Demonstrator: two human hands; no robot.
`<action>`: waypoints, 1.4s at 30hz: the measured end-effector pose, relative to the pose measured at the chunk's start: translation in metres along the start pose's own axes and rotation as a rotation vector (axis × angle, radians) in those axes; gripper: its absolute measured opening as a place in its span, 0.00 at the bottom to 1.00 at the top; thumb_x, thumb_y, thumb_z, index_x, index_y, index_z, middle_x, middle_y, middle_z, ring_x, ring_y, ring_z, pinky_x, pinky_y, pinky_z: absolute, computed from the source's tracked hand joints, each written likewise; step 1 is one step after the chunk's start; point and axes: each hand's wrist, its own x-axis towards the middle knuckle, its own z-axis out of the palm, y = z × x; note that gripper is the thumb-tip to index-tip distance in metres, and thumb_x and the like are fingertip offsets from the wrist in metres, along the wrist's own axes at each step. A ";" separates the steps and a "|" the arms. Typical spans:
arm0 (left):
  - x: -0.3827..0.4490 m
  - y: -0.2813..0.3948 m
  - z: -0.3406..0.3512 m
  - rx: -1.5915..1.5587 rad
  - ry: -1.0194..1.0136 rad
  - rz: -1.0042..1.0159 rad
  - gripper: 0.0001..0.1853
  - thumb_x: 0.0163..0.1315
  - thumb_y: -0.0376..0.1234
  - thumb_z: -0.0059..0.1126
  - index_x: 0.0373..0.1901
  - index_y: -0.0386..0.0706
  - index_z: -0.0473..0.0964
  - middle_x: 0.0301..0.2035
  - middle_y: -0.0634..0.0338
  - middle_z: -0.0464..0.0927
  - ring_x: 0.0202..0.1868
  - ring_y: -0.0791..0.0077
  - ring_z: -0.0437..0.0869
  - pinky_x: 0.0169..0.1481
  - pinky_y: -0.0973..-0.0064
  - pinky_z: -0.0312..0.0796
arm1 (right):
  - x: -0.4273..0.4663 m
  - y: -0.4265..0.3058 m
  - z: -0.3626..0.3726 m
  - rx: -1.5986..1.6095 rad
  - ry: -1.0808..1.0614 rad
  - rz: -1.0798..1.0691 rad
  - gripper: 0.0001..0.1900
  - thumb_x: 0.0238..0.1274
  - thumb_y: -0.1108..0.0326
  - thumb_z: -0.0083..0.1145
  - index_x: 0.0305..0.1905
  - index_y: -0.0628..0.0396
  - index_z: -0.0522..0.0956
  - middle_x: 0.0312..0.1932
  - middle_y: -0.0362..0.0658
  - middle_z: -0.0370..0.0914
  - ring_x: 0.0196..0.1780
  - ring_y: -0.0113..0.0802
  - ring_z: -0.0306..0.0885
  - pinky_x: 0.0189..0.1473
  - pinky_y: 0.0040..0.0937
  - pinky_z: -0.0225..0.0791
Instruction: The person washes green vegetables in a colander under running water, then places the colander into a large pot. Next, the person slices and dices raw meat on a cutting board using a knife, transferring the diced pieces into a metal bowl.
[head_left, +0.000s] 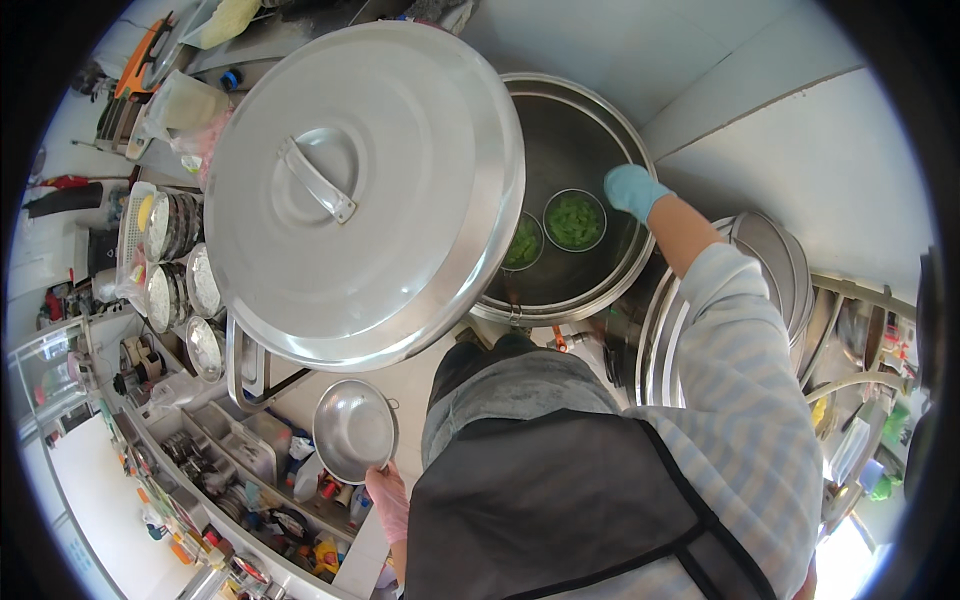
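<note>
My left hand (388, 496), in a pink glove, grips the rim of a metal colander (355, 431) held low beside my apron. Over the right wall of a large steel pot (637, 277) is my right hand (634, 191) in a light blue glove. Its fingers look bent, and whether they hold anything is hidden. Inside the pot, close to that hand, a round metal strainer (604, 229) carries chopped greens (574, 219). A second strainer of greens (523, 244) is partly hidden by a big steel lid (420, 165), which overlaps the pot's left side.
Round metal lids (776, 262) stand right of the pot beside my forearm. An orange valve handle (559, 339) sits below the pot's near rim. Stacked foil-like bowls (204, 349) and a plastic jug (187, 105) are at left, above shelves (247, 480) crowded with kitchen goods.
</note>
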 end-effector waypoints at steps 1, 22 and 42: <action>0.004 0.001 -0.004 0.000 0.003 -0.023 0.11 0.54 0.21 0.35 0.34 0.26 0.67 0.37 0.49 0.75 0.40 0.64 0.78 0.44 0.76 0.77 | 0.003 0.007 -0.013 0.019 -0.023 0.004 0.09 0.43 0.69 0.58 0.34 0.52 0.82 0.37 0.46 0.80 0.43 0.43 0.78 0.40 0.39 0.71; -0.011 0.008 -0.001 0.054 0.051 -0.026 0.11 0.57 0.23 0.33 0.35 0.26 0.67 0.35 0.48 0.74 0.37 0.61 0.78 0.39 0.75 0.77 | 0.043 -0.072 0.085 0.412 0.176 0.505 0.14 0.57 0.70 0.48 0.49 0.58 0.73 0.39 0.49 0.78 0.42 0.43 0.79 0.35 0.41 0.73; -0.026 0.012 0.037 0.070 0.031 0.050 0.13 0.53 0.22 0.33 0.36 0.26 0.67 0.36 0.49 0.75 0.37 0.62 0.79 0.39 0.78 0.78 | 0.020 0.033 0.012 -0.150 0.686 0.324 0.27 0.49 0.65 0.53 0.58 0.55 0.64 0.47 0.44 0.70 0.43 0.41 0.73 0.36 0.37 0.71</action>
